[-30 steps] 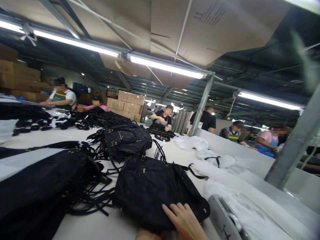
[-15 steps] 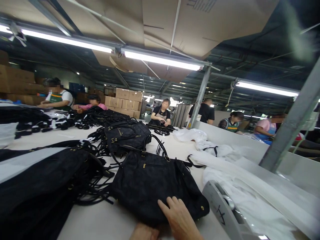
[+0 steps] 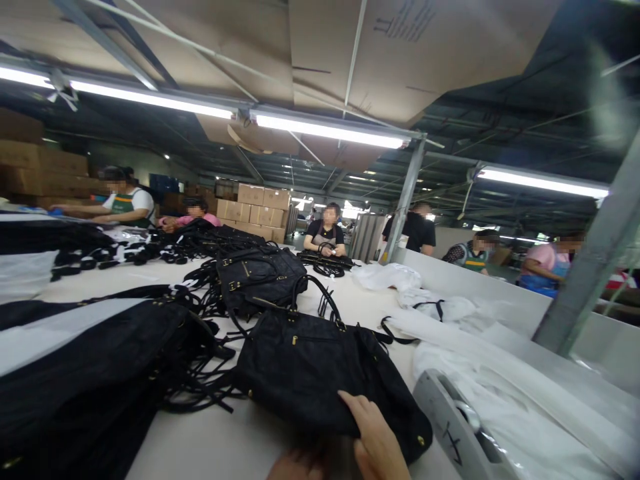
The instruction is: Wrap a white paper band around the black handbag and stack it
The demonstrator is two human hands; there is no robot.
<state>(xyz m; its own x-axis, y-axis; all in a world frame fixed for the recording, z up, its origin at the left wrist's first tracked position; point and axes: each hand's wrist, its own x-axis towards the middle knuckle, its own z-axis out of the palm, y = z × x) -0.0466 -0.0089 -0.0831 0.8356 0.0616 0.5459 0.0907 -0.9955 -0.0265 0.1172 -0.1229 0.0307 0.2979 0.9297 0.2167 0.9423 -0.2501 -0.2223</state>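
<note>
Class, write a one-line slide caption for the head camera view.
Right hand resting on a black handbag on a white table, more bags behind, workers seated beyond.

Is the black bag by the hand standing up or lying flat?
Lying flat. The bag spreads wide on the table, handles flopped behind it.

bag: matt black cloth or soft leather, faintly textured; small shiny gold-coloured metal studs
straps: thin, black, matt
table: smooth, pale, matt
wrappers: white, soft cloth or thin plastic, creased
boxes: brown cardboard, matt
post: grey metal
</note>
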